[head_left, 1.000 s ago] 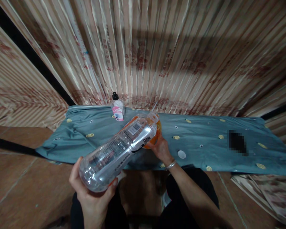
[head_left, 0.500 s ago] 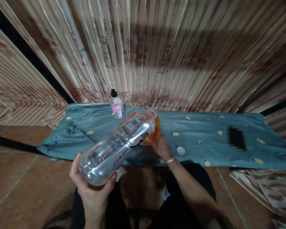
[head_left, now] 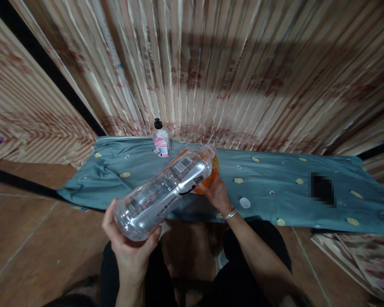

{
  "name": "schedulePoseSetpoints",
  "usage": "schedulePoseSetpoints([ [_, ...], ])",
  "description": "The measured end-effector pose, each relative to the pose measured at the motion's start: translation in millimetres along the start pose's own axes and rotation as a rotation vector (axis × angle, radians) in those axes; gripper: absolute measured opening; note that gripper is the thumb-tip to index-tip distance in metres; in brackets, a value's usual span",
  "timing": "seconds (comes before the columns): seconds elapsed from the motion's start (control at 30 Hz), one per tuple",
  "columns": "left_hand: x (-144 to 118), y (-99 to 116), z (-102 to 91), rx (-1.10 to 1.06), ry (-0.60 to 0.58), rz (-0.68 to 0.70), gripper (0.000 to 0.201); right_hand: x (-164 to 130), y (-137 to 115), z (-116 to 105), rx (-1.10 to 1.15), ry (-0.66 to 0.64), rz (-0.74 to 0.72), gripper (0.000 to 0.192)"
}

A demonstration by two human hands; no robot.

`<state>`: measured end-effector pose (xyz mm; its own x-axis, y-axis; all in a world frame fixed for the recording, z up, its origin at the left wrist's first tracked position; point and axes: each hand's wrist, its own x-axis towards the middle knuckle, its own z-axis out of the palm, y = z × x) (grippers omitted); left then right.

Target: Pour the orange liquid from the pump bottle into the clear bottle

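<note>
Only slight movement shows since the earlier frame: the base of the clear bottle (head_left: 161, 196) rides a little higher in view, partly because the camera itself has shifted, so the work in hand looks held steady rather than changed. That bottle lies tilted above the near edge of the cloth-covered table (head_left: 269, 170), its neck toward the far side. Fingers of the left hand (head_left: 128, 247) are wrapped around its base; the right hand (head_left: 216, 196) is clasped about an orange container (head_left: 214, 172) beside the neck. Much of this container is hidden behind the bottle and fingers, so whether the two mouths touch, or any liquid passes, I cannot tell. A thin pale strip (head_left: 210, 138) by the neck is too faint to identify. Farther out are a white disc (head_left: 245, 202), a black-topped bottle (head_left: 161, 143) standing near the curtain (head_left: 205, 64), and a dark shape (head_left: 322, 189) obscured by pixelation.
</note>
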<state>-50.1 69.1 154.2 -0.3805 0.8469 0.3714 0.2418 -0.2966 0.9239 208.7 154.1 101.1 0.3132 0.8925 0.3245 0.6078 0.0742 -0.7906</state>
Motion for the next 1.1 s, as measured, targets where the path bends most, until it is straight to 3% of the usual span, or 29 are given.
schedulePoseSetpoints([
  [0.47,-3,10,6.2,-0.035,0.044,-0.061,0.114,0,-1,-1,0.025,-0.017,0.026,0.079],
  [0.7,-2,12,8.1,-0.023,0.067,-0.041,0.109,0,5,3,0.008,0.013,-0.046,0.077],
  [0.97,3,-2,2.6,-0.035,0.083,-0.018,0.109,-1,6,3,0.005,0.005,-0.014,0.081],
  [1.1,5,-6,-1.1,0.018,0.023,0.034,0.114,-1,3,3,0.030,0.018,0.010,0.072],
])
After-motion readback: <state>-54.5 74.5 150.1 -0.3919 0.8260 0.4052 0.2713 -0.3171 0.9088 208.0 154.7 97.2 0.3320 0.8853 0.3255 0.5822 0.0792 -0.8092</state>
